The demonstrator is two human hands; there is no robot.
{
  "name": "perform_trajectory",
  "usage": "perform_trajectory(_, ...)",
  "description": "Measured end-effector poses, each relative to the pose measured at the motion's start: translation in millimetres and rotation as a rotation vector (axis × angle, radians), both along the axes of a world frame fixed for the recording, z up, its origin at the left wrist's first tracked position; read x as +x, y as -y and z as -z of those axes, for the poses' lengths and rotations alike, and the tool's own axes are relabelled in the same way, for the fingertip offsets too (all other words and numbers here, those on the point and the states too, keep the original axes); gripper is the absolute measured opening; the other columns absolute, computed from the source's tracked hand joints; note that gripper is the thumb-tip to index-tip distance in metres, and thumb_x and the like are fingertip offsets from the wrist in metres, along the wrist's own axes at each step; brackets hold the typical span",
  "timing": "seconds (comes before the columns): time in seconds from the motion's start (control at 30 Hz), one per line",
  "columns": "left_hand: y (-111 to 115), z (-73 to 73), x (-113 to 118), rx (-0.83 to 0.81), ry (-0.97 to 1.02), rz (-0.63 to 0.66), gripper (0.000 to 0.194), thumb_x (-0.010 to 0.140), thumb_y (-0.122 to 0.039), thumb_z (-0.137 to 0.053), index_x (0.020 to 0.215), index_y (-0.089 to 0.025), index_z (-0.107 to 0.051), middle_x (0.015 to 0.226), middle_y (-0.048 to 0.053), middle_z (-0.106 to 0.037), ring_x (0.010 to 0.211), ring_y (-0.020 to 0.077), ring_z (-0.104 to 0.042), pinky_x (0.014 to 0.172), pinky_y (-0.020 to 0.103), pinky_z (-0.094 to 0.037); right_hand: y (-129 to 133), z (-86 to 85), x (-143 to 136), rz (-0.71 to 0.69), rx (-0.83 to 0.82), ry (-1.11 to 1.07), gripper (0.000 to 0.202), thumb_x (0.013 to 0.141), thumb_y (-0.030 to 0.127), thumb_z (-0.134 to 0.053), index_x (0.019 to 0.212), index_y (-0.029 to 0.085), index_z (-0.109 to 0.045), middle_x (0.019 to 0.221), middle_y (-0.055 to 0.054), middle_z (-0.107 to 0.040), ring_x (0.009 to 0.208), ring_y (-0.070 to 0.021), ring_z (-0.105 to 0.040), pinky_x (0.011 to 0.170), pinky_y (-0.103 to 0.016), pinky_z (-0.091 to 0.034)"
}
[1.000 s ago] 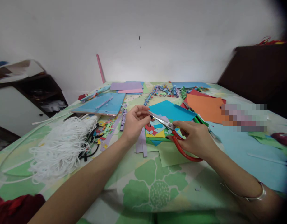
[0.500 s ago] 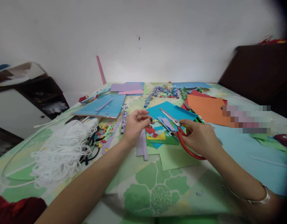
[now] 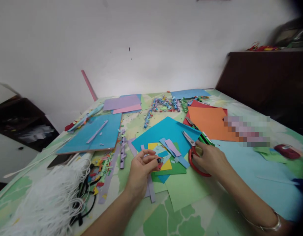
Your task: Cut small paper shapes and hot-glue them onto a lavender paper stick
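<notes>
My right hand [image 3: 210,160] grips red-handled scissors [image 3: 189,138]. Their blades look closed and point up and left, over the blue paper sheet [image 3: 163,131]. My left hand [image 3: 141,168] has its fingers curled toward the thumb; whatever the fingertips may pinch is too small to make out. It hovers beside the small cut paper pieces [image 3: 166,162] in yellow, red and blue. Close to the scissors lie a lilac strip [image 3: 173,147] and a light blue strip [image 3: 182,160]. Under the pile are a green paper [image 3: 176,168] and a light green sheet [image 3: 183,193].
White cord [image 3: 48,200] lies bundled at the left, near a blue pad [image 3: 94,131]. A lilac rolled paper tube [image 3: 122,150] stands out beside paper scraps. Further back is a string of rolled paper beads [image 3: 153,109]. Orange paper [image 3: 207,121] and a pale blue sheet [image 3: 245,160] are at the right.
The view has turned right and tipped up a little, so the table items appear lower and further left. My left hand stays curled, and the scissors remain in my right hand.
</notes>
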State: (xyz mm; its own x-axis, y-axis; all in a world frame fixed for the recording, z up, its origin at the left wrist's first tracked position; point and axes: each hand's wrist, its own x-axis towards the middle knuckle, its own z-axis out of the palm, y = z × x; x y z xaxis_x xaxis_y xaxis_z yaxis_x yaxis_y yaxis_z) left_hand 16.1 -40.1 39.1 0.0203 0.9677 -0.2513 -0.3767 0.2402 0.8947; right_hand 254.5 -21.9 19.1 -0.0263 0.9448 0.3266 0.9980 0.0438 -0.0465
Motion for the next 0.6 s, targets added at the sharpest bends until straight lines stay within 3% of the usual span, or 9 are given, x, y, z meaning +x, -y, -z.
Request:
perform_trajectory(0.13,2,-0.3,3,-0.008,-0.04,0.033,0.038,0.057,-0.02,-0.081,0.084,-0.014,-0.056,0.065,0.002,-0.068,0.06,0.0117,-0.063,0.05,0.017,-0.045,8,-12.5,-6,-0.048,-0.026,0.075,0.02,0.083,0.029,-0.05,0.086,0.019,-0.067,0.068,-0.008,-0.066,0.061,-0.0221,-0.059,0.054,-0.03,-0.036)
perform_trajectory(0.23,4,0.0,4,0.007,-0.035,0.059,0.036,0.058,-0.018,-0.081,0.084,-0.014,-0.056,0.063,0.002,-0.068,0.06,0.0114,-0.063,0.051,0.017,-0.045,15,-18.6,-15,-0.174,0.046,-0.034,0.023,0.086,0.025,-0.048,0.093,0.016,-0.067,0.085,-0.014,-0.068,0.081,-0.0269,-0.06,0.069,-0.036,-0.042)
perform_trajectory(0.3,5,0.4,5,0.01,-0.011,0.071,0.035,0.059,-0.017,-0.081,0.084,-0.014,-0.057,0.064,0.002,-0.069,0.06,0.011,-0.063,0.054,0.017,-0.046,20,-18.8,-26,-0.323,0.043,-0.268,0.023,0.088,0.026,-0.047,0.094,0.015,-0.067,0.09,-0.014,-0.068,0.087,-0.0272,-0.059,0.075,-0.039,-0.044)
perform_trajectory(0.4,8,1.9,8,0.008,0.037,0.091,0.034,0.059,-0.016,-0.08,0.085,-0.014,-0.057,0.064,0.001,-0.069,0.06,0.0104,-0.064,0.057,0.017,-0.047,28,-14.8,-44,-0.531,-0.213,-0.789,0.023,0.091,0.032,-0.046,0.09,0.018,-0.063,0.088,-0.008,-0.068,0.08,-0.02,-0.061,0.07,-0.032,-0.047)
perform_trajectory(0.5,11,4.3,11,0.004,0.057,0.128,0.032,0.06,-0.017,-0.08,0.083,-0.014,-0.058,0.064,0.001,-0.069,0.059,0.0105,-0.063,0.057,0.018,-0.047,32,-9.9,-57,-0.602,-0.43,-1.18,0.03,0.09,0.044,-0.048,0.084,0.017,-0.06,0.079,-0.005,-0.066,0.073,-0.0164,-0.061,0.064,-0.027,-0.047)
perform_trajectory(0.6,13,6.5,14,-0.011,0.073,0.151,0.03,0.06,-0.017,-0.08,0.081,-0.014,-0.059,0.065,0.001,-0.069,0.059,0.0107,-0.064,0.057,0.018,-0.047,29,-8.0,-59,-0.635,-0.474,-1.355,0.033,0.086,0.049,-0.053,0.081,0.017,-0.058,0.075,-0.004,-0.064,0.07,-0.0149,-0.06,0.064,-0.026,-0.048)
